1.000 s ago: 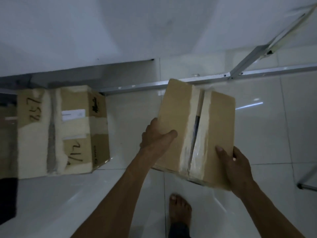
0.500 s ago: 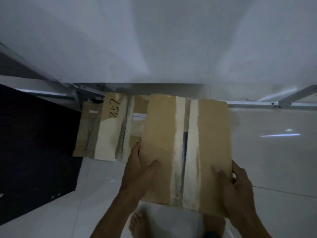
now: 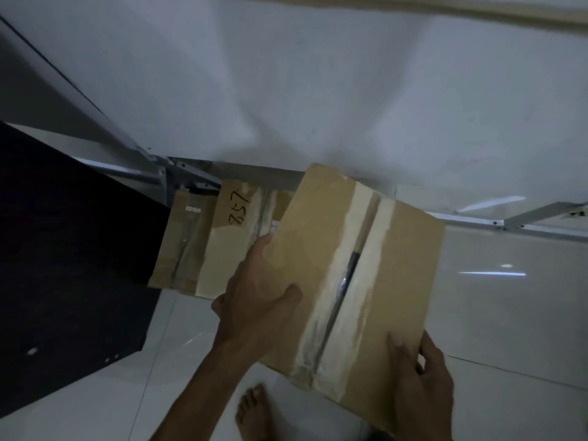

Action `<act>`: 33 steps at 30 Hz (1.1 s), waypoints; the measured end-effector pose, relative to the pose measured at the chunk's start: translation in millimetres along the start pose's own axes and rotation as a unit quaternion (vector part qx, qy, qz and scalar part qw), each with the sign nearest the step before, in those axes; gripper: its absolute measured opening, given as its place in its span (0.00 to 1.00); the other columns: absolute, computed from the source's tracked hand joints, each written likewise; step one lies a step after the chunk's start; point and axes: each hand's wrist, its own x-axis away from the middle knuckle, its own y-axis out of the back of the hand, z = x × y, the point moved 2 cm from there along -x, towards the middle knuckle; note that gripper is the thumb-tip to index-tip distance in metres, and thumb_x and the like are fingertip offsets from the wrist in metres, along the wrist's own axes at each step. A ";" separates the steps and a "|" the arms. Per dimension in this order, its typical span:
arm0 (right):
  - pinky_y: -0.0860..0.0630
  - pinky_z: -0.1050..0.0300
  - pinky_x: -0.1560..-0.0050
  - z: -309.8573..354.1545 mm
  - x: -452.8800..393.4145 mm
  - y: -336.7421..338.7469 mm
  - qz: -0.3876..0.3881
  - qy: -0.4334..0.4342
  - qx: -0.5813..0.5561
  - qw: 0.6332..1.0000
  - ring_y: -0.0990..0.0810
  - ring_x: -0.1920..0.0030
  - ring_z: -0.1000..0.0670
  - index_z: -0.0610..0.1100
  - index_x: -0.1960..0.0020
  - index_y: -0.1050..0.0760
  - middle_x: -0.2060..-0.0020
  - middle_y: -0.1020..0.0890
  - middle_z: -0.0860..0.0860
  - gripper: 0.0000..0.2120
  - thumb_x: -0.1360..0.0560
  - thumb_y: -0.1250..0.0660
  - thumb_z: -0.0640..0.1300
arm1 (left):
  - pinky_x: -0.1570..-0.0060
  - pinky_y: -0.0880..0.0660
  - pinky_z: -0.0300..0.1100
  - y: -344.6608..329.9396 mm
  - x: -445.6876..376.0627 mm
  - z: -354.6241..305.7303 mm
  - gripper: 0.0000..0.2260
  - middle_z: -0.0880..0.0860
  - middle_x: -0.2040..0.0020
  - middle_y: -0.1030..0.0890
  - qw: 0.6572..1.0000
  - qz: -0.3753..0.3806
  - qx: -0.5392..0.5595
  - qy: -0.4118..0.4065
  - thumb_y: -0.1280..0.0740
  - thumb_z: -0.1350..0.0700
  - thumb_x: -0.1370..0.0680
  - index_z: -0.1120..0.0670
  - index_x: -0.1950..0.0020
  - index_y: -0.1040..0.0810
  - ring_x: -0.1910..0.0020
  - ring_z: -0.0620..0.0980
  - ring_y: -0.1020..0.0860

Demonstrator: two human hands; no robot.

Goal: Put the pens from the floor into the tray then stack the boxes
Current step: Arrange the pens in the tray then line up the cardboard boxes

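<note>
I hold a taped brown cardboard box (image 3: pixel 375 249) in the air with both hands. My left hand (image 3: pixel 254 300) grips its left side, thumb on top. My right hand (image 3: pixel 420 386) grips its near right corner. Behind and to the left, a second cardboard box (image 3: pixel 216 246) marked "857" sits on the floor against the wall. The held box hangs over the second box's right part and hides it. No pens or tray are in view.
A dark panel (image 3: pixel 70 268) fills the left side beside the floor box. Metal frame bars (image 3: pixel 477 222) run along the base of the white wall (image 3: pixel 318 90). My bare foot (image 3: pixel 253 412) stands on the glossy white tile floor (image 3: pixel 509 297).
The held box has moved left toward the floor box and now overlaps it, tilted clockwise. The view has swung left, bringing in the dark panel.
</note>
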 end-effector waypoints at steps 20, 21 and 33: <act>0.24 0.63 0.61 20.3 -14.8 -155.4 0.123 0.095 0.049 0.987 0.23 0.50 0.55 0.48 0.37 0.30 0.42 0.26 0.49 0.28 0.33 0.26 0.54 | 0.34 0.31 0.54 86.6 -77.0 102.0 0.36 0.48 0.25 0.38 0.990 -0.067 0.123 0.003 0.33 0.57 0.25 0.35 0.25 0.48 0.31 0.51 0.33; 0.21 0.58 0.59 20.2 -17.3 -158.9 0.142 0.066 0.052 0.986 0.22 0.49 0.52 0.47 0.35 0.32 0.40 0.26 0.48 0.33 0.35 0.25 0.57 | 0.35 0.30 0.54 87.6 -81.7 107.6 0.36 0.49 0.25 0.38 0.990 -0.066 0.123 0.021 0.32 0.54 0.25 0.36 0.25 0.48 0.31 0.52 0.32; 0.22 0.53 0.57 13.0 -56.0 -141.7 0.255 -0.082 0.020 0.963 0.19 0.50 0.51 0.57 0.39 0.29 0.49 0.19 0.57 0.33 0.40 0.30 0.70 | 0.47 0.24 0.50 57.2 -86.8 86.7 0.30 0.49 0.41 0.25 0.987 -0.025 0.129 0.095 0.33 0.43 0.39 0.43 0.39 0.36 0.47 0.51 0.24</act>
